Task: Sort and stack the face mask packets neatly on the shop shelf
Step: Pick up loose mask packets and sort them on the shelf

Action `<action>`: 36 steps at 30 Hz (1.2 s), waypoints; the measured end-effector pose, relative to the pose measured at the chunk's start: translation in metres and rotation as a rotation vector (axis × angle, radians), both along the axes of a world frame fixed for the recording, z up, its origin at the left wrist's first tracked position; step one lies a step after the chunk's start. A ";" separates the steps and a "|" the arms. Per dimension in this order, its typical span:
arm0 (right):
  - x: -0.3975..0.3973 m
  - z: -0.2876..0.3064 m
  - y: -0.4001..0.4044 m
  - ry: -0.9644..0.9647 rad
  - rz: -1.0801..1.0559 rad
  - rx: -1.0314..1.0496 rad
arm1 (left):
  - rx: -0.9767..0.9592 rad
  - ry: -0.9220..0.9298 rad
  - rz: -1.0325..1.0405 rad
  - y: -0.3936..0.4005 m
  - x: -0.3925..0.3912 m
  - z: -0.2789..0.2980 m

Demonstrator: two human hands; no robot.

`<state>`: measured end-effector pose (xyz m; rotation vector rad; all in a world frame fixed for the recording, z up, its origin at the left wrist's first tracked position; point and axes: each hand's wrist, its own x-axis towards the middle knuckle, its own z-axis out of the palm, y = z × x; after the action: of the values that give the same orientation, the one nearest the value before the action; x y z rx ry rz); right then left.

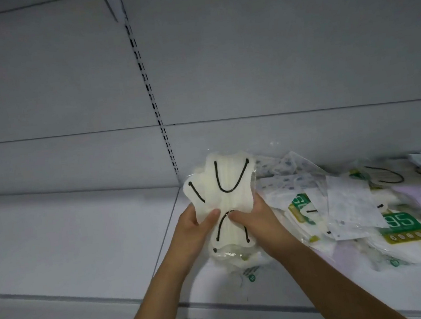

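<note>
Head view showed two bare hands holding up a clear plastic packet of cream-white face masks with black ear loops (228,199) over the white shop shelf (76,235). The left hand (195,229) had its grip closed round the packet's left edge, with the thumb pressed on the front. The right hand (256,218) pinched the right edge the same way. The packet stood nearly upright, with its top end toward 12 o'clock, and a second cream packet seemed to peek out behind it at 10 o'clock. A messy pile of mixed mask packets (362,213), some with green and yellow labels, lay on the shelf at 3 o'clock from the hands. To do this step well, I think the hands should square the edges, lay the packet down flat on the bare shelf at 9 o'clock, and keep like packets together.
</note>
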<state>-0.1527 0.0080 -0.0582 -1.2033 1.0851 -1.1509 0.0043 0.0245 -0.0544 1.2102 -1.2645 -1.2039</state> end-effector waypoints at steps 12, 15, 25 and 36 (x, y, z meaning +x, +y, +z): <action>0.066 -0.036 -0.009 0.238 0.203 0.122 | 0.114 -0.225 0.123 0.013 0.076 -0.067; 0.082 -0.037 -0.014 0.233 0.229 0.132 | 0.156 -0.201 0.292 0.007 0.087 -0.061; 0.104 -0.092 -0.056 1.435 0.326 -0.464 | 0.276 -0.387 0.293 -0.029 0.151 -0.055; 0.058 -0.092 -0.078 1.662 0.032 -0.096 | 0.226 -0.618 0.103 -0.092 0.105 -0.082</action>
<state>-0.0946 -0.0701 -0.1506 -2.2711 2.1258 0.1127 0.1091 -0.0673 -0.1367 1.8861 -1.5043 -0.9416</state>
